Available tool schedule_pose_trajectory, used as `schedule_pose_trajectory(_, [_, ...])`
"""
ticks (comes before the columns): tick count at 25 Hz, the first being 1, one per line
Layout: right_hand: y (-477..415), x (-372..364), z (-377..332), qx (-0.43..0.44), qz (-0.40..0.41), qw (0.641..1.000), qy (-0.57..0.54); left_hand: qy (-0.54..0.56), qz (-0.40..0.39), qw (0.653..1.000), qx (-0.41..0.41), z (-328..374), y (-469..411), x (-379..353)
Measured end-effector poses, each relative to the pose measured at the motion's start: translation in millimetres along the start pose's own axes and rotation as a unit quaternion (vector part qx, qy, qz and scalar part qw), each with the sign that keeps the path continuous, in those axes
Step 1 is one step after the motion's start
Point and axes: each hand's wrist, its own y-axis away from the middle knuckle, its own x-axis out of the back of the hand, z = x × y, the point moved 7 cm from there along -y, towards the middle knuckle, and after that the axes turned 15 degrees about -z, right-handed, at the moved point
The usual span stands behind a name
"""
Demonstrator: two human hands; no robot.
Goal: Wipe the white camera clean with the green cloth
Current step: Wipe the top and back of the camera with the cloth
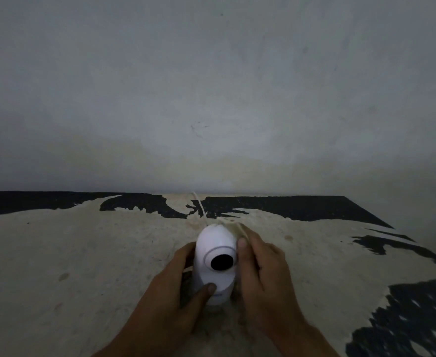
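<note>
White plastic, the dome security camera (216, 264) stands upright at 6 o'clock on the counter (83, 253), whose worn cream surface has black patches toward 12 and 4 o'clock. The left hand (175, 287) clasps its base, thumb on the front. The right hand (260, 269) presses a pale, dimly lit cloth (238, 229) against its 3 o'clock side. A white cable (199, 206) runs toward the wall (211, 86).

Single head cam, wide-angle.
Looks forward and down from above the counter (83, 253), close in; wall (211, 86) fills the upper half.
</note>
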Motion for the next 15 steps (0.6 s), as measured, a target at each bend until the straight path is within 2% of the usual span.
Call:
schedule_pose_trajectory(2, [-0.6, -2.9, 20.2, -0.090, 0.004, 0.981, -0.170, -0.009, -0.009, 1.000, 0.010, 1.3, 0.2, -0.1])
schedule_pose_trajectory(3, [-1.4, -3.7, 24.4, -0.107, 0.007, 0.974, -0.200, -0.014, -0.008, 1.000, 0.012, 1.8, 0.5, 0.0])
schedule_pose_trajectory(5, [-3.8, -4.9, 14.1, -0.087, -0.004, 0.977, -0.193, -0.014, -0.008, 1.000, 0.025, 0.8, -0.4, 1.1])
schedule_pose_trajectory(6, [-4.3, -6.7, 1.5, -0.056, -0.016, 0.988, -0.141, -0.011, -0.004, 0.999, 0.035, -1.9, -3.3, 0.4])
schedule_pose_trajectory(7, [-5.2, -7.7, -11.9, -0.002, -0.019, 0.999, -0.034, -0.014, -0.007, 0.998, 0.055, -5.5, -5.9, -1.0])
schedule_pose_trajectory(9, [-4.2, -13.8, -30.3, 0.102, -0.014, 0.982, 0.157, -0.029, -0.011, 0.994, 0.106, -9.7, -9.4, 0.3])
schedule_pose_trajectory(10, [-3.8, -17.4, -28.3, 0.127, -0.012, 0.973, 0.193, -0.031, -0.010, 0.993, 0.117, -10.9, -8.9, 0.6])
schedule_pose_trajectory(11, [-5.6, -14.3, -22.3, 0.108, -0.008, 0.980, 0.168, -0.017, -0.013, 0.994, 0.104, -11.9, -9.5, -0.5])
schedule_pose_trajectory(13, [-9.9, -4.0, -2.9, 0.006, -0.002, 1.000, 0.013, 0.007, -0.010, 0.998, 0.069, -5.2, -6.0, 0.3])
schedule_pose_trajectory(15, [-12.6, 0.2, 13.7, -0.075, -0.023, 0.991, -0.111, 0.013, -0.009, 0.999, 0.051, -2.1, -1.5, 2.8])
